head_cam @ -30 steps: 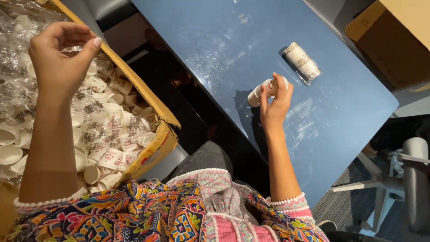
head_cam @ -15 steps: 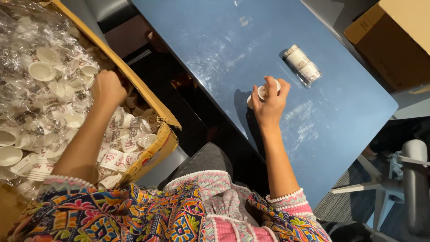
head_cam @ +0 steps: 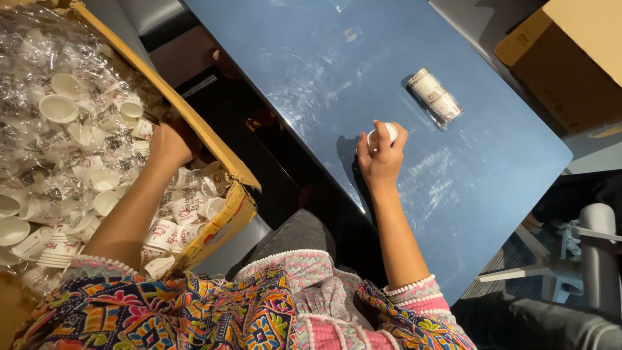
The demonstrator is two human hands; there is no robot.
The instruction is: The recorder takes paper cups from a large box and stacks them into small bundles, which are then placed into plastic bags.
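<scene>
reaching into the box (head_cam: 220, 146) at the left, the left hand (head_cam: 170, 141) rests among loose cups (head_cam: 175, 227); its fingers are hidden, so their state cannot be told. the right hand (head_cam: 381, 159) curls its fingers around a cup stack (head_cam: 387, 131) on the table (head_cam: 311, 71), steadying it, long axis pointing far-right. a wrapped sleeve (head_cam: 435, 97) lies beyond, apart.

The left hand (head_cam: 170, 141) is extended downward with the forearm outstretched; the right hand (head_cam: 381, 155) is closed, fingers curled, wrist straight.

A carton (head_cam: 220, 155) of cups (head_cam: 58, 107) lies left of the table (head_cam: 285, 71); a wrapped stack (head_cam: 435, 97) lies on it.
</scene>
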